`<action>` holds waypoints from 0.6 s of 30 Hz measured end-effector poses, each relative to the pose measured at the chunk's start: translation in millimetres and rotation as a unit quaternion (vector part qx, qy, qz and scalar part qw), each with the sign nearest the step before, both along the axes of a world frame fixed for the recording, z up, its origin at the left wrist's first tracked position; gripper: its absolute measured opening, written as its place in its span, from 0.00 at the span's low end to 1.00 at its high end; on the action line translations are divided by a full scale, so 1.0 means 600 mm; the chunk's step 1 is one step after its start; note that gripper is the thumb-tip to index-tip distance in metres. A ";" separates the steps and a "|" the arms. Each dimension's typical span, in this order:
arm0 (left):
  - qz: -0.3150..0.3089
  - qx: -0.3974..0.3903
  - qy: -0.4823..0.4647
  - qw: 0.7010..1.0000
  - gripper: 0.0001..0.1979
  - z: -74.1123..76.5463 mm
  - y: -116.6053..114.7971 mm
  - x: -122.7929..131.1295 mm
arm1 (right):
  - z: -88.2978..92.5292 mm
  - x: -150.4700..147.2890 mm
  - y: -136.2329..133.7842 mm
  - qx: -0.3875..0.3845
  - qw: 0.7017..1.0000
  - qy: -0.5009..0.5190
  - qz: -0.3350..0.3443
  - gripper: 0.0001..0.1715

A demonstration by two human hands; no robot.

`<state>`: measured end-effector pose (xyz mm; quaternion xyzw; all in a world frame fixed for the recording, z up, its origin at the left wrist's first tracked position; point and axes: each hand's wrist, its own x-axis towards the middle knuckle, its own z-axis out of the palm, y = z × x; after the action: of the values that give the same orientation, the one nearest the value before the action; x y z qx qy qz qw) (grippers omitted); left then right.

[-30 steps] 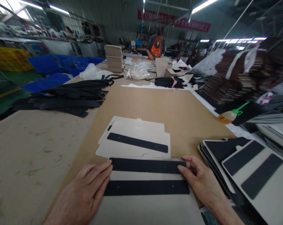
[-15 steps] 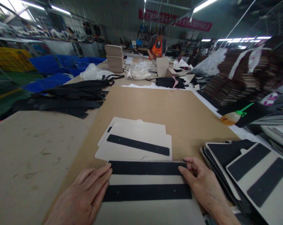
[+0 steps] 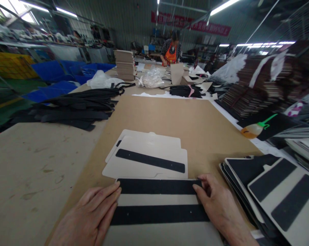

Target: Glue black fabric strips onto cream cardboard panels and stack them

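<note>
A beige panel (image 3: 164,234) with rounded corners lies in front of me, crossed by two black strips. My left hand (image 3: 90,215) has its fingers together, the tips on the left end of the upper black strip (image 3: 159,186). At the strip's right end, my right hand (image 3: 217,203) pinches the corner between thumb and curled fingers. Below it, the lower black strip (image 3: 159,214) lies flat across the panel. Just beyond are two overlapping beige panels; the nearer panel (image 3: 144,167) bears one black strip across it.
A brown board (image 3: 167,116) covers the table's middle. At right stands a stack of strip-bearing panels (image 3: 295,208), with a glue bottle (image 3: 252,131) behind. Black strips (image 3: 75,106) are heaped at left. A person in an orange apron (image 3: 170,54) works at the far end.
Both hands stay at the ends of the upper strip, with only a slight shift. The view has tilted a little, so the panels sit slightly lower in the picture.
</note>
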<state>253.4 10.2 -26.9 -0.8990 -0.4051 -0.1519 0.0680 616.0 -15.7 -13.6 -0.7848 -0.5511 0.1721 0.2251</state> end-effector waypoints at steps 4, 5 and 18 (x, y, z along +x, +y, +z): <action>0.006 -0.001 0.003 1.000 0.18 0.013 -0.002 0.010 | -0.006 -0.003 -0.006 0.049 0.993 -0.091 0.054 0.11; 0.017 -0.008 0.003 1.000 0.19 0.018 -0.004 0.013 | -0.004 -0.005 -0.008 0.050 0.989 -0.110 0.080 0.10; 0.050 -0.104 0.184 0.976 0.52 0.116 -0.008 0.132 | 0.049 -0.103 -0.017 -0.018 0.855 -0.426 0.293 0.44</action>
<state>332.8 5.3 42.9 -0.8924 -0.4435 0.0626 0.0555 554.4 -26.1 15.7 -0.5871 -0.7946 -0.1115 -0.1068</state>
